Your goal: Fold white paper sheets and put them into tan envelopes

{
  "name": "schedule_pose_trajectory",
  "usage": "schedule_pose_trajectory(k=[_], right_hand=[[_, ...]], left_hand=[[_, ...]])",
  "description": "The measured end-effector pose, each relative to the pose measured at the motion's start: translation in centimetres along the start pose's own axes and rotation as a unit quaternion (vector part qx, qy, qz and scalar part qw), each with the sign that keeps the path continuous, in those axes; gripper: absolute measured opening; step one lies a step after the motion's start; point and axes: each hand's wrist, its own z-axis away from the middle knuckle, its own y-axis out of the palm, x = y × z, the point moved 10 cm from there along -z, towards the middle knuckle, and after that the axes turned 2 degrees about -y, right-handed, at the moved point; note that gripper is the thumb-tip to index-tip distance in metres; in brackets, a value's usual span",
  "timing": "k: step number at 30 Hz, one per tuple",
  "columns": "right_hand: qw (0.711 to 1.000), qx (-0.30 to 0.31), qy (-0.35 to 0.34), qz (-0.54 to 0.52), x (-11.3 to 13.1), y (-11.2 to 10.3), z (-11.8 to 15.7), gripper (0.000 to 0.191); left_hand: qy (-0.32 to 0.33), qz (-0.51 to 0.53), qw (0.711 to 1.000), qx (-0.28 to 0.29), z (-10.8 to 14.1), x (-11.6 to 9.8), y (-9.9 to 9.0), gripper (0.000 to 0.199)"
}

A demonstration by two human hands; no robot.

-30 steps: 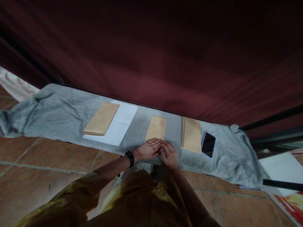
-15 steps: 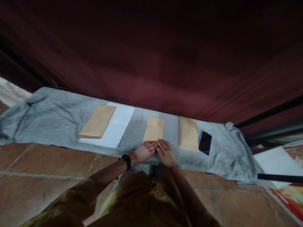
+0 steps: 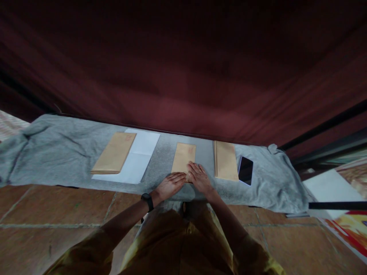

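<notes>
A brown envelope (image 3: 183, 156) lies flat on the grey cloth, in front of me. My left hand (image 3: 171, 185) rests on its near left edge, fingers stretched out and pointing right. On the near right part of the same envelope my right hand (image 3: 200, 178) lies flat, its fingers extended. The near edge of the envelope is partly hidden by both hands. To the left, a stack of brown envelopes (image 3: 114, 153) lies over a creased white sheet (image 3: 140, 153). Another stack of brown envelopes (image 3: 226, 160) is at the right.
A phone (image 3: 246, 170) with a dark screen lies beside the right stack. Grey cloth (image 3: 65, 152) covers the long surface, with folds at both ends. Behind it hangs a dark red curtain (image 3: 177, 91). White paper (image 3: 329, 187) and a colourful printed item (image 3: 348, 233) are at the far right.
My right hand has moved up the envelope, away from my left fingers. The hands were touching at the fingertips before. The camera view has shifted slightly.
</notes>
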Motion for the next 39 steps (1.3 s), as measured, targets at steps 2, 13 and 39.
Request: schedule_pose_trajectory(k=[2,13,39], right_hand=[[0.999,0.037,0.013,0.016,-1.0,0.5,-1.1,0.051],[0.996,0.047,0.070,0.040,-4.0,0.9,-5.3,0.057],[0.997,0.039,-0.046,0.044,0.4,0.8,0.2,0.055]], left_hand=[[0.001,0.003,1.000,-0.010,0.0,0.0,-0.2,0.030],[0.005,0.004,1.000,-0.020,0.1,-0.1,-0.6,0.029],[0.007,0.011,0.999,-0.038,0.1,-0.2,-0.6,0.033]])
